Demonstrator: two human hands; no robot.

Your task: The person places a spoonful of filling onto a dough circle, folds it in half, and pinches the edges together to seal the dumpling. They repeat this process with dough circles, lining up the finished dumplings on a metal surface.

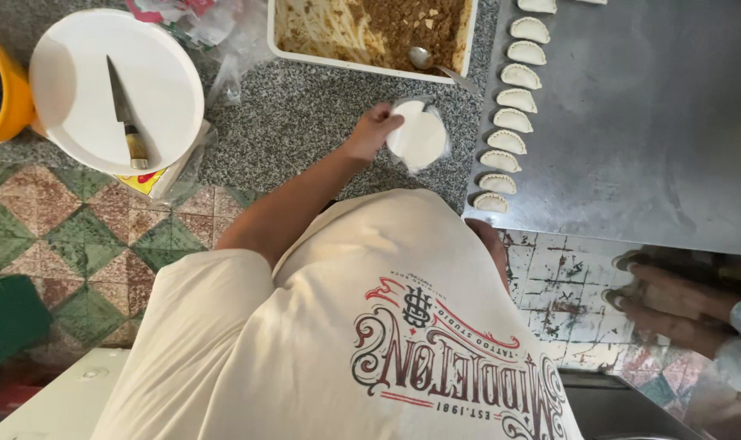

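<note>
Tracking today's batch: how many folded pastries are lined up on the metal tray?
9 folded pastries show, in one column down the metal tray's left edge; the topmost is cut by the frame, so more may lie beyond.

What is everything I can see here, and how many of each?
dough disc: one, white, round, on the speckled counter under the hand
folded pastries: about nine in view, pale, in a row along the left edge of the metal tray
metal tray: one, grey, at right
filling tub: one, white, with brown filling, top centre
spoon: one, metal, resting in the tub
knife: one, lying on the lid
round lid: one, white, at left
counter: one, grey speckled stone
floor tiles: green and brown pattern
shirt: one, cream, printed
hand: one in view, touching the disc's edge; which side it is cannot be told
</note>
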